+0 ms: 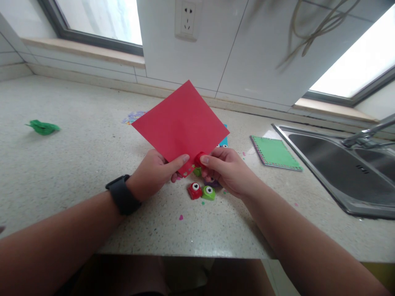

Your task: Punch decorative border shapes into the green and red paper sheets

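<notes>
A square red sheet of paper [182, 123] is held up corner-on over the counter. My left hand [156, 170] pinches it near its lower corner, thumb on top; small punched holes show along that corner. My right hand [230, 168] grips a red craft punch [201, 158] at the sheet's lower right edge, with the thumb on the punch. Just below lie a red punch with a heart mark [195, 190] and a green punch with a star mark [209, 192]. More punches behind my right fingers are partly hidden.
To the right, a stack of paper with a green top sheet [276, 153] lies beside the steel sink [321, 164]. Crumpled green material [43, 127] rests at the left. A pink heart cutout [181, 217] lies near the front edge. Colourful pieces [132, 118] show behind the red sheet.
</notes>
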{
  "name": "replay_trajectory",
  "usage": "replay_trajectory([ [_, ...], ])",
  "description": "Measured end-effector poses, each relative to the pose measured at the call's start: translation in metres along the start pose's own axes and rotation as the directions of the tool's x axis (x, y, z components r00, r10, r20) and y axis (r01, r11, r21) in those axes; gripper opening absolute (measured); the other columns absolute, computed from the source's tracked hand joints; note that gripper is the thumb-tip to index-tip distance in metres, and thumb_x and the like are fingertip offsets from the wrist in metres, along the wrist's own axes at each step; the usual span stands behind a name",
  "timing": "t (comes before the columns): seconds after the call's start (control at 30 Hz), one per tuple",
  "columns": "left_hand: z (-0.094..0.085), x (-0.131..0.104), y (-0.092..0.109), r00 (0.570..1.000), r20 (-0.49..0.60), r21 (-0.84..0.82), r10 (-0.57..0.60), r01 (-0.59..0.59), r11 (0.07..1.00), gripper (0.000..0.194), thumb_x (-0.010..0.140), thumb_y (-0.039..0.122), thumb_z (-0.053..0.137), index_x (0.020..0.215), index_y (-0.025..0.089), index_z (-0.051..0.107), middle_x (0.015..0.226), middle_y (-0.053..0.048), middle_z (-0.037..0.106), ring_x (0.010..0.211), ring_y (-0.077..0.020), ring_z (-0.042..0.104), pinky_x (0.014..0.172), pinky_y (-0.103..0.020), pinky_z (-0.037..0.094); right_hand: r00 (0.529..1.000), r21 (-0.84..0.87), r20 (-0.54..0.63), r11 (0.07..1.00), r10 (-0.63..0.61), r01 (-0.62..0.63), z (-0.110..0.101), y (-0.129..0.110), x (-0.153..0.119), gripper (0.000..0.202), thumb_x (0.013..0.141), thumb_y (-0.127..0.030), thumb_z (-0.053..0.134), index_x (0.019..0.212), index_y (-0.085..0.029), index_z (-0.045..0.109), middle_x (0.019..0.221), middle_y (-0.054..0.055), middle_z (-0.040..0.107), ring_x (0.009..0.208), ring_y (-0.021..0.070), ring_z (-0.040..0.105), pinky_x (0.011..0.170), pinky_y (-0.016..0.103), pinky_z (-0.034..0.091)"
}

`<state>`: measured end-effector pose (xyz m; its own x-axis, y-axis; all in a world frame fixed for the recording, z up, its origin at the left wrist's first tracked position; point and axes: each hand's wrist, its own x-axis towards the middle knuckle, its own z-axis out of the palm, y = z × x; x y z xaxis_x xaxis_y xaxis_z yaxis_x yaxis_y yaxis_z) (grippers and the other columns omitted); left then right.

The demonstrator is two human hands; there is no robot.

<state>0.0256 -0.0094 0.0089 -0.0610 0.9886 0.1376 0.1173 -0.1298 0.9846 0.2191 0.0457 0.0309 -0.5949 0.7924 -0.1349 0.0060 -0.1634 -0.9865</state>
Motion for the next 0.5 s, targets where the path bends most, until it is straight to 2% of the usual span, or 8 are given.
replay_trajectory([
  [0.5,-0.0005,-0.0002,-0.0015,1.0,0.017,-0.013,0.003,-0.003,1.0,0.029,0.089,0.034,0.066,0.067,0.015,0.061,0.05,0.001,0.057,0.041,-0.0098,0.05,0.04,-0.022,0.041,1.0,0.0,0.023,1.0,-0.017,0.017,0.0001,-0.0006,0.0001,0.027,0.08,-0.04,0.08,0.078,-0.016,0.068,0.06,-0.001,0.064,0.049,0.0082,0.055,0.045,0.019,0.042],
])
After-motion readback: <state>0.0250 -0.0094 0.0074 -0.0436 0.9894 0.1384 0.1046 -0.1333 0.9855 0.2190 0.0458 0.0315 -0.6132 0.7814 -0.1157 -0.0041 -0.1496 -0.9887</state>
